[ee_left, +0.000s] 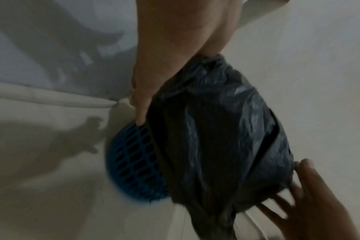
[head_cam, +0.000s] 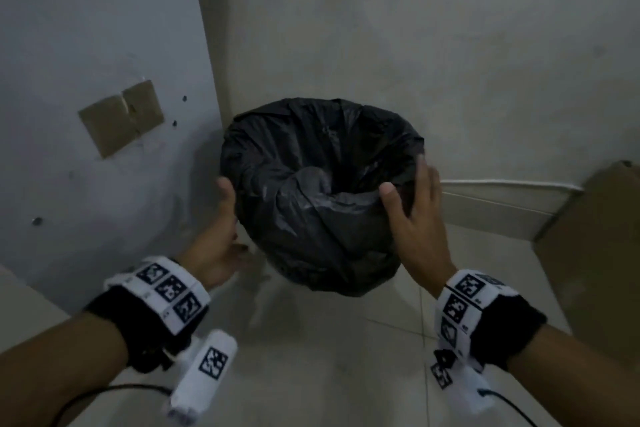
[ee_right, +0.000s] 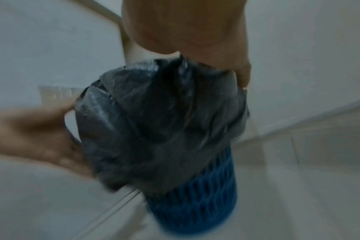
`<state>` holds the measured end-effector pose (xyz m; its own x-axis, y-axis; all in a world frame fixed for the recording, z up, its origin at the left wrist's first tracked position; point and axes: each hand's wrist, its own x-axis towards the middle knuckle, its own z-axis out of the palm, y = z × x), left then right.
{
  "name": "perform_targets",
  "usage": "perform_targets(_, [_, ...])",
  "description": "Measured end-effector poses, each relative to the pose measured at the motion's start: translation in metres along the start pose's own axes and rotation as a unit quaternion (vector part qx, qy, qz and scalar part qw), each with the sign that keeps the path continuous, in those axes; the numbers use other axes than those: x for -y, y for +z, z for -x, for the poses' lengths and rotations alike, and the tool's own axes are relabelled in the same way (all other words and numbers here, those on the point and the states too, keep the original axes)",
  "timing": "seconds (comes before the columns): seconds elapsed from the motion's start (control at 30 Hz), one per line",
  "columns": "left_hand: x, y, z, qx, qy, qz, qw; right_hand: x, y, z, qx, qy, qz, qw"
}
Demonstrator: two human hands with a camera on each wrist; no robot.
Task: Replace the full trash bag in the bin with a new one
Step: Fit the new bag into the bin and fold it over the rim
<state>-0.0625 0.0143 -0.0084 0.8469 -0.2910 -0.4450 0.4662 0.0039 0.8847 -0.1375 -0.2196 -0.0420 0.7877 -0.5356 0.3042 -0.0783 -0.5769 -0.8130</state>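
I am flanking the black trash bag (head_cam: 322,191) on its blue bin (ee_left: 134,164): left hand (head_cam: 221,236) and right hand (head_cam: 415,218) level, fingers spread, gripping nothing.

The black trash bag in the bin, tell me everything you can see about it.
The black trash bag is thin, glossy, wrinkled plastic lining a blue perforated bin that stands on the tiled floor in a wall corner. Its mouth is open and folded down over the rim, covering the upper wall. Crumpled plastic shows inside. The left hand and the right hand touch its opposite sides; neither grip is clearly visible.
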Motion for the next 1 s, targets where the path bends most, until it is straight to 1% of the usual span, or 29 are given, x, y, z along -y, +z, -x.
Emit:
perform_targets(0.03, [0.013,0.002,0.001,0.022,-0.024,0.006,0.999,-0.005,0.004,0.004,-0.013,0.043,-0.071,0.996])
perform_targets(0.07, [0.025,0.006,0.001,0.044,-0.048,0.014,0.998,-0.010,0.008,0.008,-0.012,0.099,-0.140,0.985])
perform_targets(0.1, [0.036,0.009,-0.001,0.071,-0.067,0.016,0.995,-0.014,0.010,0.011,0.001,0.165,-0.197,0.967])
perform_targets(0.13, [0.046,0.014,-0.005,0.105,-0.078,0.013,0.991,-0.018,0.012,0.014,0.024,0.235,-0.238,0.942])
perform_targets(0.17, [0.053,0.018,-0.008,0.140,-0.088,0.010,0.986,-0.021,0.014,0.018,0.055,0.300,-0.264,0.915])
perform_targets(0.2, [0.058,0.020,-0.011,0.168,-0.096,0.012,0.981,-0.025,0.017,0.022,0.085,0.346,-0.282,0.891])
perform_targets(0.27, [0.064,0.022,-0.019,0.213,-0.104,0.018,0.971,-0.034,0.022,0.027,0.139,0.388,-0.331,0.849])
perform_targets(0.3, [0.066,0.023,-0.023,0.220,-0.099,0.019,0.970,-0.037,0.024,0.028,0.160,0.395,-0.356,0.831])
perform_targets(0.33, [0.067,0.024,-0.026,0.225,-0.089,0.024,0.970,-0.039,0.026,0.027,0.169,0.396,-0.372,0.823])
perform_targets(0.37, [0.068,0.025,-0.029,0.227,-0.079,0.022,0.970,-0.040,0.027,0.027,0.172,0.389,-0.376,0.823])
perform_targets(0.43, [0.073,0.023,-0.032,0.230,-0.064,0.006,0.971,-0.040,0.028,0.027,0.177,0.372,-0.362,0.836])
perform_targets(0.5, [0.083,0.015,-0.036,0.229,-0.044,-0.040,0.972,-0.045,0.030,0.028,0.179,0.368,-0.342,0.846])
perform_targets(0.6, [0.094,0.001,-0.044,0.196,0.010,-0.140,0.971,-0.052,0.034,0.025,0.169,0.369,-0.313,0.859])
perform_targets(0.7, [0.096,-0.006,-0.057,0.156,0.062,-0.193,0.967,-0.059,0.043,0.019,0.152,0.355,-0.309,0.869])
perform_targets(0.83, [0.107,-0.008,-0.086,0.080,0.060,-0.225,0.969,-0.072,0.062,0.016,0.109,0.348,-0.284,0.887])
perform_targets(0.9, [0.115,-0.006,-0.097,0.054,0.041,-0.230,0.971,-0.079,0.069,0.013,0.101,0.349,-0.276,0.890])
perform_targets(1.0, [0.126,-0.003,-0.109,0.023,0.031,-0.206,0.978,-0.089,0.078,0.010,0.100,0.360,-0.262,0.890])
